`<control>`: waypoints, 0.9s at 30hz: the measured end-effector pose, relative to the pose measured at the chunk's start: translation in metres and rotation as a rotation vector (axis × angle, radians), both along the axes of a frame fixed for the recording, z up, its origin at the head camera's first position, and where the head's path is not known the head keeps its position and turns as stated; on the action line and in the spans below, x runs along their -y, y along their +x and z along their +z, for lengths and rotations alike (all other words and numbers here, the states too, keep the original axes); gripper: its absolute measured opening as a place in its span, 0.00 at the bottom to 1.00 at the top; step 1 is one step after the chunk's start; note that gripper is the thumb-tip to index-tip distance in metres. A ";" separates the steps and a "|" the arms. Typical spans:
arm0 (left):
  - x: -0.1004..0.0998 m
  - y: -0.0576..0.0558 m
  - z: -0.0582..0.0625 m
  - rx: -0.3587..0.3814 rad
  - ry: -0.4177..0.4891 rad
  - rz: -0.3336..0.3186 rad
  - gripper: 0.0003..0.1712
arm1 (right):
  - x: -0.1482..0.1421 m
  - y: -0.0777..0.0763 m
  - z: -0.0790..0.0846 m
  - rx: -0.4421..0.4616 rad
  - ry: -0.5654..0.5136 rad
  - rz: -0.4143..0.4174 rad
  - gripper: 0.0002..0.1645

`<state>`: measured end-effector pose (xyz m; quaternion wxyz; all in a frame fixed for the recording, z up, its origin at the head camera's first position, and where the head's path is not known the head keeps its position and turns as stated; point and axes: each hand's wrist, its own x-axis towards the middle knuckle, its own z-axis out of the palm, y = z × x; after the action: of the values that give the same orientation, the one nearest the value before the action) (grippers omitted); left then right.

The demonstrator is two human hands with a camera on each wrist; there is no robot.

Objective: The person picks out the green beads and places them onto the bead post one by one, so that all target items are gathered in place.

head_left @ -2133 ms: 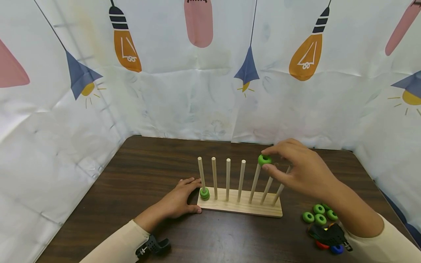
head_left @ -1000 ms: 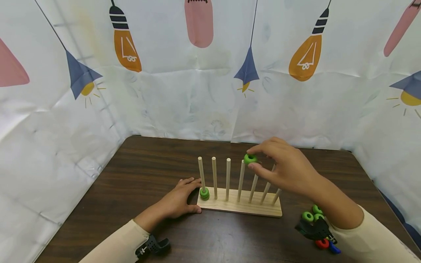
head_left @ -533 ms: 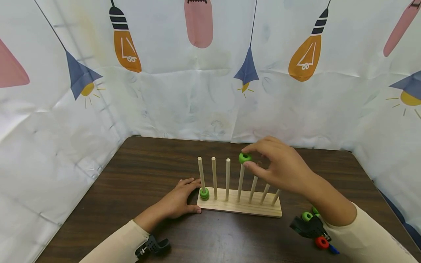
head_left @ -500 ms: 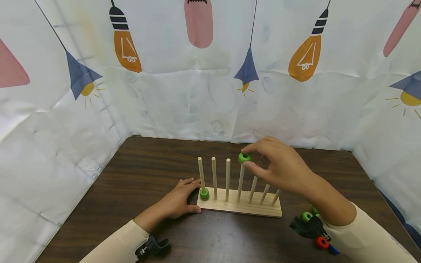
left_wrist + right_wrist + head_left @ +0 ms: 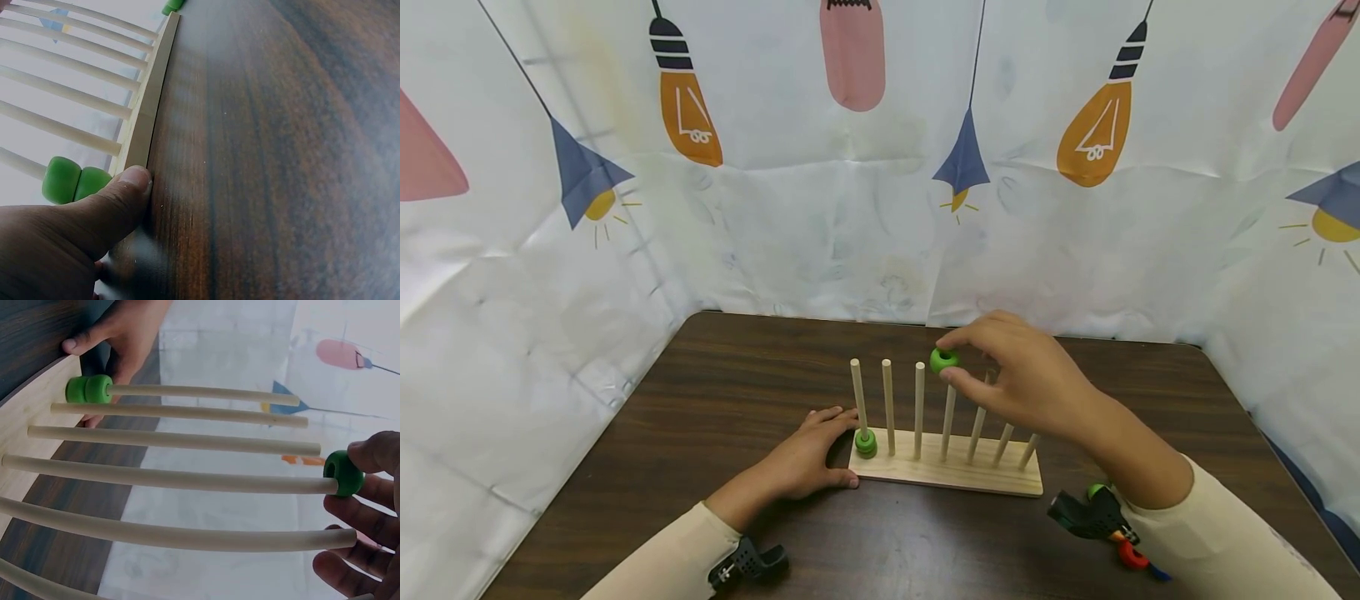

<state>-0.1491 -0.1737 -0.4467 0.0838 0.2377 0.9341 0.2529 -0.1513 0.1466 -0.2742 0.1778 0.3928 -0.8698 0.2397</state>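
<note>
A wooden peg board (image 5: 940,472) with a row of upright pegs stands on the table. My left hand (image 5: 805,456) spans its left end, the thumb (image 5: 128,187) against the front edge and the fingers toward the back. Two green rings (image 5: 866,446) are stacked at the foot of the leftmost peg. My right hand (image 5: 1033,377) pinches another green ring (image 5: 936,363) between thumb and fingers, level with the peg tops. In the right wrist view this ring (image 5: 354,476) is at the tip of the fourth peg from the left; whether it is threaded on cannot be told.
On the dark wooden table (image 5: 737,367), right of the board, lie loose rings, partly hidden by my right forearm: a green ring (image 5: 1094,490), a red ring (image 5: 1131,557) and a blue piece (image 5: 1159,574). A printed white curtain (image 5: 820,225) surrounds the table.
My right hand has carried the green ring leftward along the peg tops, from the fifth peg to around the fourth. The left hand and the board have stayed still.
</note>
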 end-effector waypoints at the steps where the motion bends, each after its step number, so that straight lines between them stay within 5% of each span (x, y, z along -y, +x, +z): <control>1: 0.000 0.000 0.000 0.000 0.001 0.000 0.44 | 0.001 0.000 0.000 0.005 0.003 -0.001 0.16; 27: 0.000 -0.001 -0.002 -0.011 0.023 -0.010 0.45 | 0.020 -0.003 0.002 0.057 0.014 0.025 0.15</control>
<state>-0.1504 -0.1740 -0.4490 0.0772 0.2445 0.9304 0.2620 -0.1545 0.1267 -0.2721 0.1471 0.3977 -0.8713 0.2470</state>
